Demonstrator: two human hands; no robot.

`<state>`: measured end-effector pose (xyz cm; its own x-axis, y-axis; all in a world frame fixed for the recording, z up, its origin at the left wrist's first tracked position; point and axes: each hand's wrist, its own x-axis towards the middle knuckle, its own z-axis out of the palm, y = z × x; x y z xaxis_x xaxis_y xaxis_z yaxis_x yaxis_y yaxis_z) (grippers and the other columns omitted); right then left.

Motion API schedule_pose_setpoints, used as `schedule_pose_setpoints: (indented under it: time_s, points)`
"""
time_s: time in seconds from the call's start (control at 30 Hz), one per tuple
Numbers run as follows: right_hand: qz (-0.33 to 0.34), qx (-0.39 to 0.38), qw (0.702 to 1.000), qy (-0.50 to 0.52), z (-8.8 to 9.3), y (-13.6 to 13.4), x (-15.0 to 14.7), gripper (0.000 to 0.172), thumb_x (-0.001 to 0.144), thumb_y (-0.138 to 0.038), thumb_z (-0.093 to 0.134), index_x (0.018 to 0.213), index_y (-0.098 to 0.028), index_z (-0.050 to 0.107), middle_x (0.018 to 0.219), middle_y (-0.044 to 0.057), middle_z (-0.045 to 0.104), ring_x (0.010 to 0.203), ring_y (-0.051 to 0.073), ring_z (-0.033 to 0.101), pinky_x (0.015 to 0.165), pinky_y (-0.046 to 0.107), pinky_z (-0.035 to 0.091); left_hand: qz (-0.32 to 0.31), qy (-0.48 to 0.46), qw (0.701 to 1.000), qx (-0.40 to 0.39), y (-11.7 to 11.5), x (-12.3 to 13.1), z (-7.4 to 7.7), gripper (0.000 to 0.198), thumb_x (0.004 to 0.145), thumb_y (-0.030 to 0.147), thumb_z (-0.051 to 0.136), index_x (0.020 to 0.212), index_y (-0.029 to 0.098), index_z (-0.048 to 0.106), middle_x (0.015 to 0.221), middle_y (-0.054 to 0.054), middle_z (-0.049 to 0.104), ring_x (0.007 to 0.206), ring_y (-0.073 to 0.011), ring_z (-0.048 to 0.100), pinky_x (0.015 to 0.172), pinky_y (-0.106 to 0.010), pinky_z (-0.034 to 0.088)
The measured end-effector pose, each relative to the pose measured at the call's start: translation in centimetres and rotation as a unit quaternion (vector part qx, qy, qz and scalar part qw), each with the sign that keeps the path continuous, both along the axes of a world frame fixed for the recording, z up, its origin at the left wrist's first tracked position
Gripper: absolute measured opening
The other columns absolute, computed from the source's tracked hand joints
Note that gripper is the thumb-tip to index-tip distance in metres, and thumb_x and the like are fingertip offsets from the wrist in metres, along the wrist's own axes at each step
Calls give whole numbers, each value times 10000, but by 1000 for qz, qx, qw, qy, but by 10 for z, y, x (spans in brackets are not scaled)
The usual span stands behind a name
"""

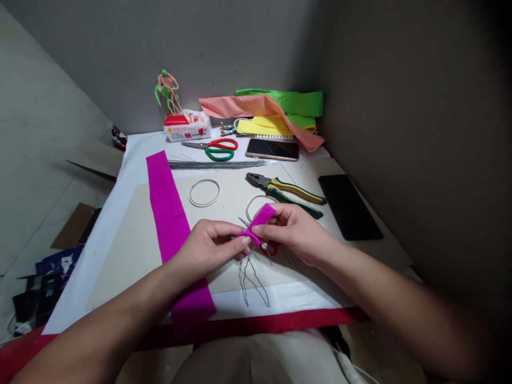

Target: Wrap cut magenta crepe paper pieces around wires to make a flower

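Observation:
My left hand [218,242] pinches a bent piece of twisted wire [255,285] partly wrapped in magenta; its two bare, wavy legs hang below the fingers. In my right hand [294,229] is the magenta crepe paper strip [264,214], pinched where it meets the wrapped part. Beneath the hands lie small scissors with red handles [273,248], partly hidden. A coil of wire [250,205] shows just behind the fingers. Left of them a long magenta paper band [166,205] runs down the table, crossed by my left forearm.
Pliers [286,193], a wire ring [204,192], a bundle of thin wires [216,165] and red-green scissors [216,148] lie beyond the hands. A phone [272,149], a tissue pack [187,126] and coloured paper [240,106] are farther back. A black slab [351,207] sits right.

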<state>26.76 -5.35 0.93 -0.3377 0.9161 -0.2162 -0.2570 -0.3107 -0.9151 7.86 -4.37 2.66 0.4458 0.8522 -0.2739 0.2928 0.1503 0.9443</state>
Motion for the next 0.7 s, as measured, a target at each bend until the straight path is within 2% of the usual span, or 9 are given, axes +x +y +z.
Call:
schedule_pose_setpoints:
  time_s: [0.17,0.47,0.7]
  points:
    - [-11,15,999,-31,1,-1,1,242,661,-318,811,730,-148,653,658,15,678,570,118,605,531,235,481,-10,-21,1000,2,1,-2,-1,141,776,242,691,816,132,770,697,-56,757,638,-147,677,635,-234,548]
    - [-21,58,995,-81,4,-6,0,203,692,-291,782,729,-151,639,609,-4,626,512,98,540,487,227,437,-26,-19,999,36,-4,1,5,142,797,228,671,858,160,781,825,-51,784,731,-155,700,682,-223,548]
    - [-14,75,993,-92,13,-8,-2,202,726,-315,751,690,-160,626,617,3,626,542,113,554,524,248,455,-27,-9,999,31,-3,-2,5,160,808,247,651,742,152,761,706,-42,752,661,-145,662,641,-226,519]
